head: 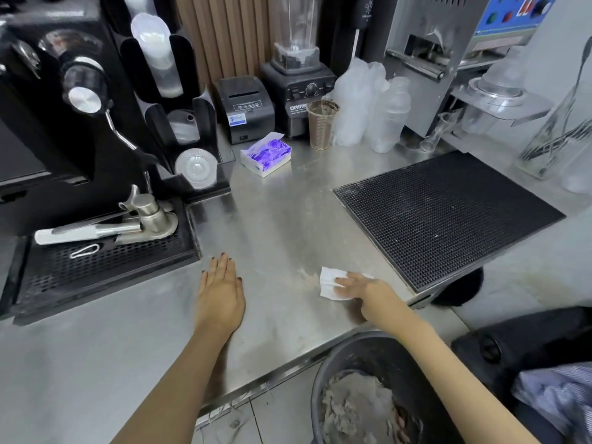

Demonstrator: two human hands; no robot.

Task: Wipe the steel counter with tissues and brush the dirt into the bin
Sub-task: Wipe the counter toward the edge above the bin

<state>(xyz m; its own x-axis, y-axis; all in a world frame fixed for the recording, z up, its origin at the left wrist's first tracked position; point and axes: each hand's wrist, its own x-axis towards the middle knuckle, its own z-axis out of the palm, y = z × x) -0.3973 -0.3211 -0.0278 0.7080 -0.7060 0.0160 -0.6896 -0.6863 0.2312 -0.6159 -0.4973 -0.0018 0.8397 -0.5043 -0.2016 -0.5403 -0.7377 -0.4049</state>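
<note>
Wiping step: right hand (358,288) presses tissue (328,285) flat on steel counter (282,219); left hand (221,290) rests flat, empty. Next, probably: sweep dirt (309,279) nearward into bin (323,368).

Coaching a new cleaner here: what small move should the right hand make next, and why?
Probably slide the tissue, pressed flat under the right hand, a little left over the brownish smear on the counter: the smear lies just beyond the tissue's left edge, uncovered. The bin waits below the near edge.

white tissue (330,283), black gridded mat (448,216)
</note>
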